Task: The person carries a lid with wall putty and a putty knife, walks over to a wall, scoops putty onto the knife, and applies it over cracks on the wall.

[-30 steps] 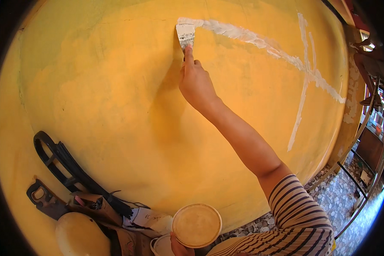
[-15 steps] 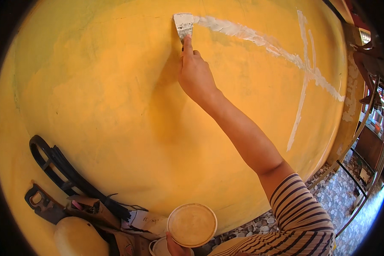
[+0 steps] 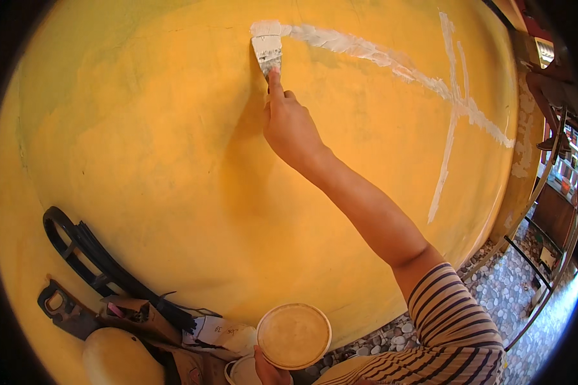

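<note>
My right hand (image 3: pixel 293 128) is closed round the handle of a putty knife (image 3: pixel 268 56), its index finger stretched along the blade. White paste coats the blade's wide end, which is against or close to the yellow wall (image 3: pixel 173 128). Just above the blade lies a fresh dab of white filler (image 3: pixel 265 28), at the left end of a long smeared filler stripe (image 3: pixel 366 52) running down to the right. Low in the view my left hand (image 3: pixel 268 370), partly hidden, grips a round pale lid (image 3: pixel 294 337) by its edge.
A thinner filler line (image 3: pixel 451 122) crosses the stripe at the right. At the lower left are a handsaw (image 3: pixel 67 309), black curved strips (image 3: pixel 103 256), a brown bag (image 3: pixel 141 321) and a rounded pale object (image 3: pixel 122 359). Pebble-patterned floor (image 3: pixel 507 282) and a metal frame (image 3: pixel 538 266) lie at the right.
My right hand has drawn the putty knife slightly down and left, leaving a white dab of filler at the stripe's left end. The round lid has shifted a little to the right.
</note>
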`<action>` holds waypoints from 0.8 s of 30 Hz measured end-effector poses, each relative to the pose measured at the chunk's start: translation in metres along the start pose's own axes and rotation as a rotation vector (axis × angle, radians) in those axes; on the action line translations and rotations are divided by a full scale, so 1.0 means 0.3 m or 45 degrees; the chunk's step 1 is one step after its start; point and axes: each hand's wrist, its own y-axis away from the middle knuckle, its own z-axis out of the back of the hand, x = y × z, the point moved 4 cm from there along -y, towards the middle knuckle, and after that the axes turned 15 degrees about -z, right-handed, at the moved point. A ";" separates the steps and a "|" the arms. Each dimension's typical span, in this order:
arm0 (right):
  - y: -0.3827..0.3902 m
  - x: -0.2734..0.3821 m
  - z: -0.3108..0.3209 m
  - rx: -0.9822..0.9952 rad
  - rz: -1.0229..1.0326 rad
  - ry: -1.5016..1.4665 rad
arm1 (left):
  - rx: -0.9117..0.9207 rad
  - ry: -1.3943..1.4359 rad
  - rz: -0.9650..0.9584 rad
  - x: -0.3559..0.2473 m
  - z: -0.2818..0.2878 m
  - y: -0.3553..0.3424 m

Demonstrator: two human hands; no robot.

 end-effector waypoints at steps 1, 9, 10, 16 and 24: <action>-0.004 0.000 0.010 -0.003 -0.005 0.004 | -0.003 0.010 0.059 -0.006 -0.005 0.000; 0.015 0.004 0.025 -0.130 0.119 -0.189 | -0.001 0.012 0.164 -0.023 -0.006 -0.015; 0.030 -0.007 0.029 -0.128 0.121 -0.190 | 0.003 0.011 0.168 -0.023 -0.001 -0.012; 0.078 -0.055 0.185 -0.189 -0.063 -1.016 | 0.027 -0.011 0.164 -0.017 0.029 -0.017; 0.000 -0.040 0.247 -0.654 0.181 -0.191 | -0.015 0.103 0.284 -0.025 0.024 -0.024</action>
